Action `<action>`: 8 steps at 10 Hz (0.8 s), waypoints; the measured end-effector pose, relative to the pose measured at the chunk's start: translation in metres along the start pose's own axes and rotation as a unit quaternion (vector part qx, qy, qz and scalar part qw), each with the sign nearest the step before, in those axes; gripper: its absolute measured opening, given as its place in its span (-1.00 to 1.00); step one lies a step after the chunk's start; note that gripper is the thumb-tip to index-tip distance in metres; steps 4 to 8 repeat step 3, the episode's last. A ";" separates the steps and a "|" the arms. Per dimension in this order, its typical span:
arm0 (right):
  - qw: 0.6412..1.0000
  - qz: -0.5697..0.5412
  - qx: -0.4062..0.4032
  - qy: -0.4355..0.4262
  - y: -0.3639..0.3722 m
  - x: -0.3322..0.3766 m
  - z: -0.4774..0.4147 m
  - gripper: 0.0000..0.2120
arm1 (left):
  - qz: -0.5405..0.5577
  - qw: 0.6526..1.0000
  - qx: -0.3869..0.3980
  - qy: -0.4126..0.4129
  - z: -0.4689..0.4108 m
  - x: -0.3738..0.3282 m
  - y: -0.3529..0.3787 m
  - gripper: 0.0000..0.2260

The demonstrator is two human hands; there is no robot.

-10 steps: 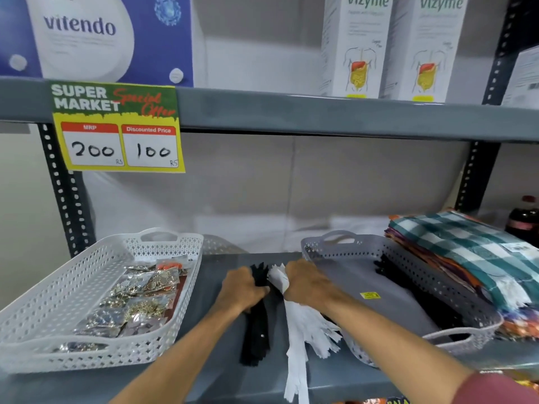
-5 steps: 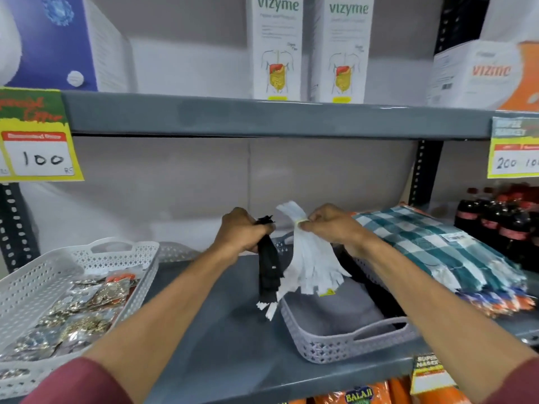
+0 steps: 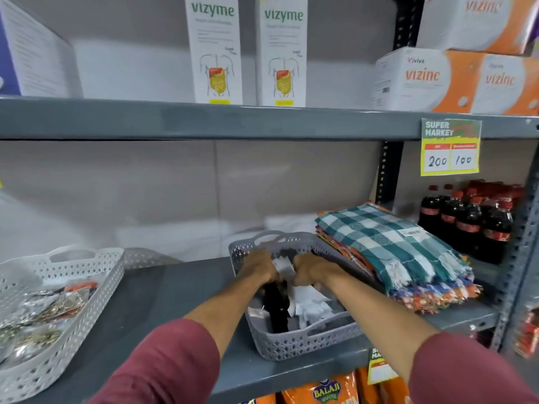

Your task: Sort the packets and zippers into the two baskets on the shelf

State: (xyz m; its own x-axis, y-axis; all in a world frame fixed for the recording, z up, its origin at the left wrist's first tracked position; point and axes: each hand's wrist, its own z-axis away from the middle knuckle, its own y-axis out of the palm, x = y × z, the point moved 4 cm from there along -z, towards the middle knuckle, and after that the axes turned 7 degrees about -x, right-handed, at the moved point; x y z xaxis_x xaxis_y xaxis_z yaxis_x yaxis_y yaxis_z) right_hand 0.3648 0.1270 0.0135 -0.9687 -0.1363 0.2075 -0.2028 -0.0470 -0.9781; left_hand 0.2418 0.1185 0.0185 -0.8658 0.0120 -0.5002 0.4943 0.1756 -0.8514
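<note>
A grey perforated basket (image 3: 291,344) stands on the grey shelf, right of centre. Both my hands are inside it. My left hand (image 3: 258,268) grips the top of a bundle of black zippers (image 3: 277,309), which lies along the basket floor. My right hand (image 3: 313,269) holds a bundle of white zippers (image 3: 310,304) that fans out beside the black ones. A white perforated basket (image 3: 96,275) at the left holds several shiny packets (image 3: 40,313).
Folded checked cloths (image 3: 388,243) are stacked right against the grey basket. Dark soda bottles (image 3: 472,220) stand further right behind a shelf post. An upper shelf (image 3: 204,119) with boxes hangs overhead. Orange snack bags (image 3: 326,390) sit below the shelf edge.
Both hands have lowered the black and white zipper bundles from above the shelf down into the grey basket. The view has shifted to the right.
</note>
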 end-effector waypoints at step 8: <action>0.999 -0.029 -0.026 0.020 0.000 -0.008 0.011 -0.85 | 0.007 1.000 -0.017 0.020 0.006 0.009 0.000 -0.63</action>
